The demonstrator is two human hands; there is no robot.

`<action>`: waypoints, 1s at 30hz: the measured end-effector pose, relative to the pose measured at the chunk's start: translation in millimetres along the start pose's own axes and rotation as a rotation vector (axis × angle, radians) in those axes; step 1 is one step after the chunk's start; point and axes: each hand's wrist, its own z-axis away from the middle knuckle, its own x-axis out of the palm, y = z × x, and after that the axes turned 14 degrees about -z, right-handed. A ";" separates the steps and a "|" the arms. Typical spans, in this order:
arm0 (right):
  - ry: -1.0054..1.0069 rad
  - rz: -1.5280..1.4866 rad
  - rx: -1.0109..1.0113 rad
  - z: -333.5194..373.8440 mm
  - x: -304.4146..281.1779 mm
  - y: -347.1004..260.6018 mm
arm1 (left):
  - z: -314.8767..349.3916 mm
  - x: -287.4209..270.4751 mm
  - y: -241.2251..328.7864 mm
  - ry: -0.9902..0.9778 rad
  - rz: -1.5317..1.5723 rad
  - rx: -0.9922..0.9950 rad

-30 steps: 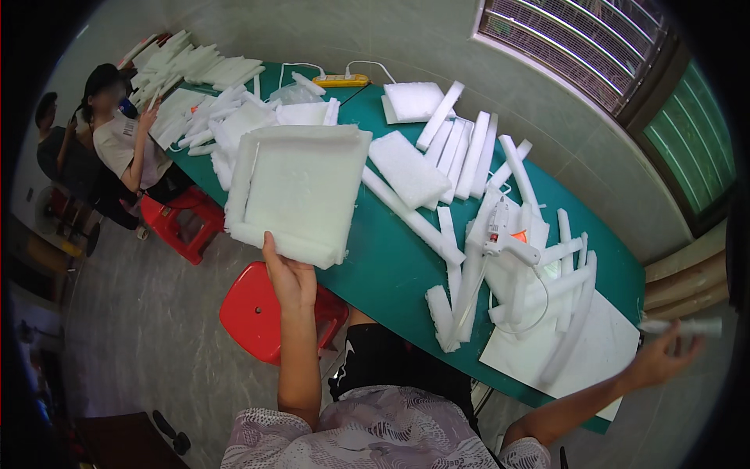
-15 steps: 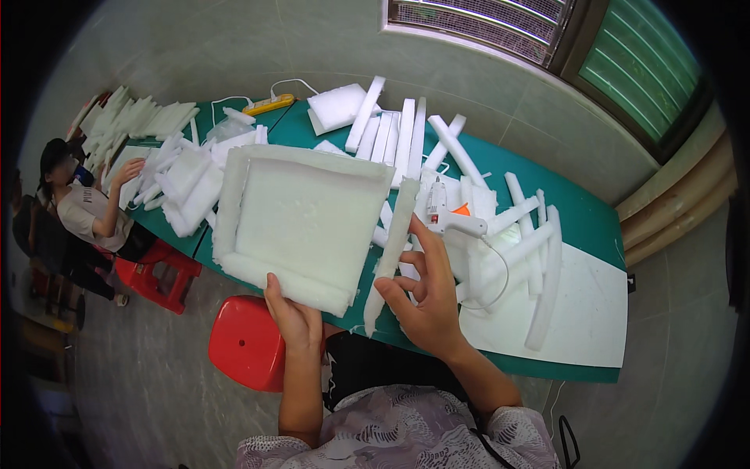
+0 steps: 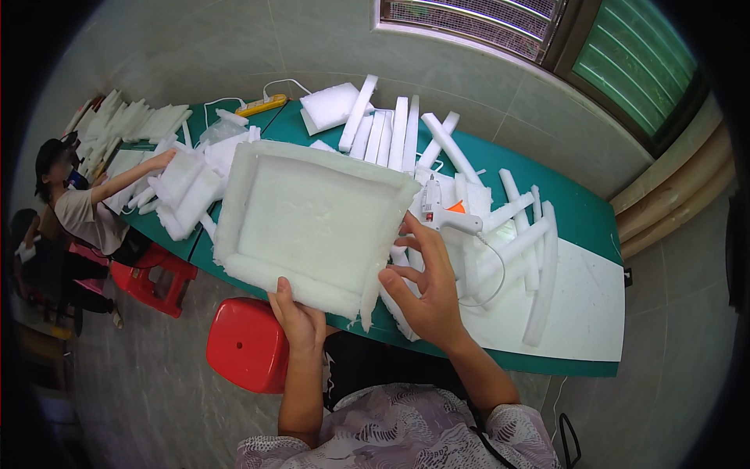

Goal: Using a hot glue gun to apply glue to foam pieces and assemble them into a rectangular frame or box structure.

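Observation:
My left hand (image 3: 300, 319) grips the near edge of a shallow white foam tray (image 3: 305, 215), thumb on its front. The tray is tilted up above the table, with raised foam borders around a flat middle. Along its right side lies a rough white foam strip (image 3: 383, 254), its lower end sticking out past the corner. My right hand (image 3: 431, 293) is curled at this strip, fingertips and thumb on it, holding it against the tray. Just beyond that hand, a white glue gun (image 3: 462, 222) with an orange part rests among foam pieces.
Loose foam strips (image 3: 543, 273) lie on a white board (image 3: 582, 313) at the right of the green table (image 3: 574, 211). More foam pieces and a yellow power strip (image 3: 262, 105) are farther back. A red stool (image 3: 246, 344) stands near my left; a co-worker (image 3: 82, 207) reaches across at far left.
The foam strip, apart from the tray before, now lies against its right border. The tray has shifted slightly right and tilted. The co-worker's arm has stretched out over the table.

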 end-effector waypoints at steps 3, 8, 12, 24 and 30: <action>0.016 0.026 -0.045 -0.9 -10.3 2.2 | 0.5 -2.3 0.4 -0.001 -0.004 -0.023; 0.047 -0.113 -0.153 -11.5 -31.2 4.8 | 0.2 -8.8 -1.9 -0.052 0.060 -0.131; 0.051 -0.154 -0.237 -17.1 -42.5 1.7 | 2.3 -6.2 1.2 -0.133 0.073 -0.285; -0.132 -0.186 0.015 -8.2 -80.9 5.1 | -13.7 -4.7 8.7 -0.272 -0.054 -0.317; 0.052 -0.102 -0.063 12.4 -80.6 23.2 | 12.7 -1.7 31.1 -0.445 -0.591 0.260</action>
